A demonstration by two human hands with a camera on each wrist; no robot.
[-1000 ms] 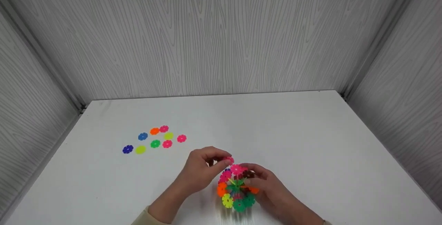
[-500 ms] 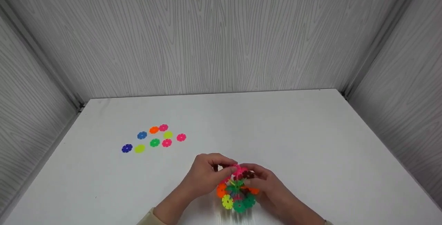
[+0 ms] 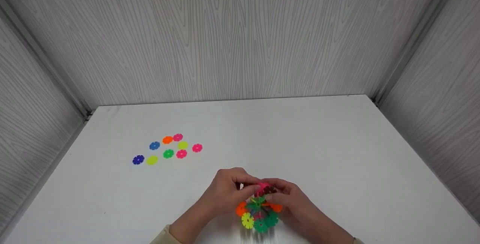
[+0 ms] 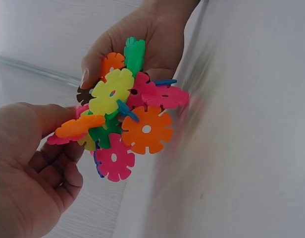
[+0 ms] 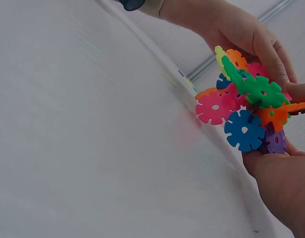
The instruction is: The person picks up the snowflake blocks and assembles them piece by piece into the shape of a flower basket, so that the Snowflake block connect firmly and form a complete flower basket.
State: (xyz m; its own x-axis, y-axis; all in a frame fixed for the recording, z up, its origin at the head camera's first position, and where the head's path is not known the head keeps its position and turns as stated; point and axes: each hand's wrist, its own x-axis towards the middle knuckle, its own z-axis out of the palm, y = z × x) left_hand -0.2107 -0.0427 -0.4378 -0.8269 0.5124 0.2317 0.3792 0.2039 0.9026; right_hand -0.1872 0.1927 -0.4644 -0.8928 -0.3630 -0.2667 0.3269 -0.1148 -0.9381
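Note:
A ball-shaped cluster of interlocking snowflake discs (image 3: 258,203), in pink, orange, yellow, green, blue and other colours, is between both hands near the front of the table. My right hand (image 3: 296,202) grips it from the right, thumb on the near side. With thumb and index finger, my left hand (image 3: 227,189) pinches a pink disc at the cluster's upper left; the fingers mostly hide that disc. The left wrist view has a yellow disc (image 4: 113,91) and an orange disc (image 4: 147,130) facing the camera. A blue disc (image 5: 244,130) sticks out underneath in the right wrist view.
Several loose discs lie flat on the white table (image 3: 318,142), left of the hands, among them a dark blue disc (image 3: 138,159), a green disc (image 3: 168,153) and a pink disc (image 3: 197,147). Grey wood-grain panels (image 3: 225,38) stand behind and on both sides.
My left hand has brought the pink disc rightward and down from beside the cluster onto its upper part. The right hand keeps its grip, almost still. The loose discs have not been moved.

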